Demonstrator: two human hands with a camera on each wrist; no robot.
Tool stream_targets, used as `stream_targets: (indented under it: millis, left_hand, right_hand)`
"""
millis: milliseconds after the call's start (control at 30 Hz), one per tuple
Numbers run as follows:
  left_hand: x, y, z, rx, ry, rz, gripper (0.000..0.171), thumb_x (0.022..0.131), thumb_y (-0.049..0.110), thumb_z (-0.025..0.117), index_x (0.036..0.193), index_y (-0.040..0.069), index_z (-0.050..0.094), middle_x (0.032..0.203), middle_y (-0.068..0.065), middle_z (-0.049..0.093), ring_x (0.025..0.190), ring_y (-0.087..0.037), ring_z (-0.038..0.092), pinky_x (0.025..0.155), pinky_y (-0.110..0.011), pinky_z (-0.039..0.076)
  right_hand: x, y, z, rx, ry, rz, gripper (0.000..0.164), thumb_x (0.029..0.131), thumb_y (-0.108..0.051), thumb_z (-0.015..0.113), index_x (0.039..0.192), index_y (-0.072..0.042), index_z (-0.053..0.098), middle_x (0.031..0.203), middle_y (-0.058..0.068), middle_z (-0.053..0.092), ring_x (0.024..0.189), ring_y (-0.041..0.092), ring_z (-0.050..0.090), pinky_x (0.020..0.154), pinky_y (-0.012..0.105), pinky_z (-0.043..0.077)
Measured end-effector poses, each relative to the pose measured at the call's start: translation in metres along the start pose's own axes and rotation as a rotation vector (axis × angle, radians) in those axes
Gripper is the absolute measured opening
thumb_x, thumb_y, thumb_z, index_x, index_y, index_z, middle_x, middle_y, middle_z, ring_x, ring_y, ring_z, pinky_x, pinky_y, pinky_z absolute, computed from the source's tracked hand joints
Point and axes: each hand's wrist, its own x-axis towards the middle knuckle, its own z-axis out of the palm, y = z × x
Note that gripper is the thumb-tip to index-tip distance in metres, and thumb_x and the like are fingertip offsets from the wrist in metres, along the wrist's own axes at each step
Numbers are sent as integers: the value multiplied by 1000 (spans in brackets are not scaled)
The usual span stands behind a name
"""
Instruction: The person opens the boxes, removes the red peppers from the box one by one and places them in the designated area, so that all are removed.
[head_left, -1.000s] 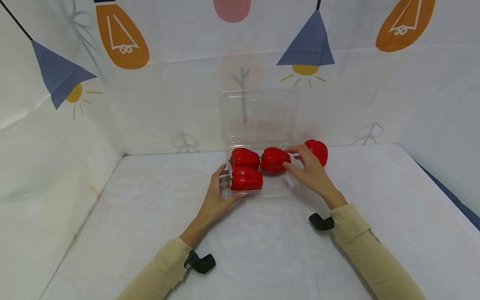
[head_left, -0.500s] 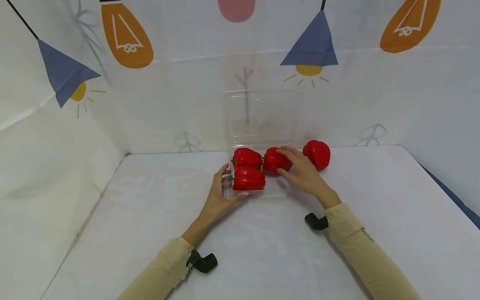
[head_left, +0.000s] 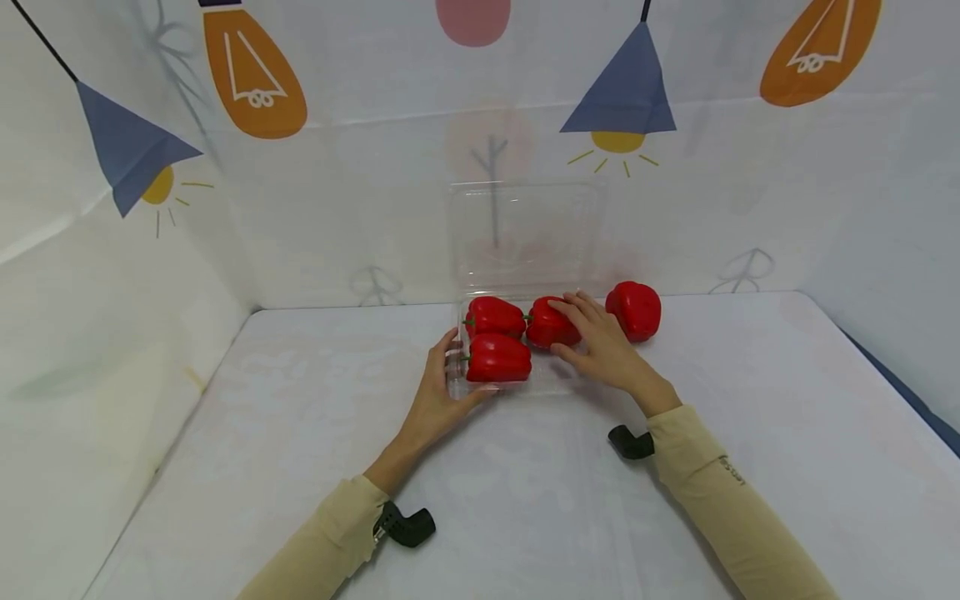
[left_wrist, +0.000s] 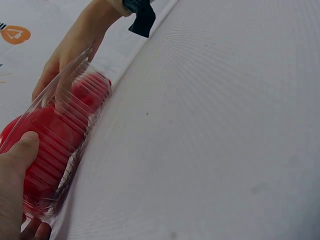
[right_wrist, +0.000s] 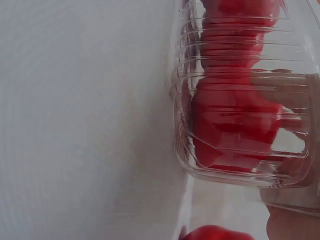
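A clear plastic clamshell box [head_left: 558, 382] stands at the back of the table with its lid [head_left: 528, 233] raised. Inside it lie a rear-left red bell pepper [head_left: 495, 317], a front-left red bell pepper [head_left: 498, 358] and a right-hand red bell pepper [head_left: 546, 323]. My left hand [head_left: 435, 404] grips the box's left end, its thumb at the front wall. In the left wrist view that thumb [left_wrist: 24, 150] lies against the clear plastic. My right hand [head_left: 611, 350] reaches over the right wall and holds the right-hand pepper between thumb and fingers; some fingertips are hidden.
Another red bell pepper [head_left: 634, 311] rests on the white tabletop [head_left: 540, 500], just right of the box. Close behind the lid hangs a white curtain [head_left: 360, 208] printed with lamps and bulbs. A side curtain [head_left: 112, 350] borders the table's left edge.
My right hand has shifted left, farther over the right-hand pepper, uncovering more of the pepper outside the box. My left hand keeps its hold. The whole view has shifted slightly.
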Motion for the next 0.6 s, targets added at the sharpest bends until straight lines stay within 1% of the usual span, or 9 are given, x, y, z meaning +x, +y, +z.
stream_targets:
  millis: [100,167,267,333,433,600]
  left_hand:
    - [0,0,0,17,2,10,99,75,31,80,150,19,17,139,-7,40,123,-20,48,98,-40,48]
    - [0,0,0,32,3,14,99,75,32,80,150,18,16,139,-7,40,124,-20,47,98,-41,48]
    - [0,0,0,44,4,7,99,75,33,80,150,18,16,140,-6,39,124,-19,46,99,-41,48]
    - [0,0,0,43,2,5,99,75,32,80,150,17,16,140,-6,39,124,-20,46,99,-41,48]
    - [0,-1,0,42,2,-1,99,75,32,80,150,18,16,140,-5,39,124,-19,45,99,-41,47]
    - [-1,-1,0,60,0,3,99,76,33,79,150,18,16,140,-6,39,124,-20,45,99,-42,47]
  right_hand:
    - [0,0,0,-11,3,-5,66,85,-25,67,143,-16,36,149,16,33,142,37,20,107,66,24]
    - [0,0,0,-4,10,-8,65,85,-24,67,142,-16,37,148,15,34,139,36,26,106,63,28]
    - [0,0,-1,14,25,-7,61,85,-21,68,139,-15,40,144,15,36,131,35,37,103,58,34]
    - [-1,-1,-1,28,31,2,58,85,-19,69,137,-16,42,141,16,37,125,34,41,100,56,37]
    - [-1,-1,0,35,35,20,55,85,-18,69,134,-16,43,138,16,37,123,34,42,98,56,39]
    - [-1,-1,1,43,49,30,55,84,-18,70,132,-18,44,134,16,38,120,35,43,97,56,43]
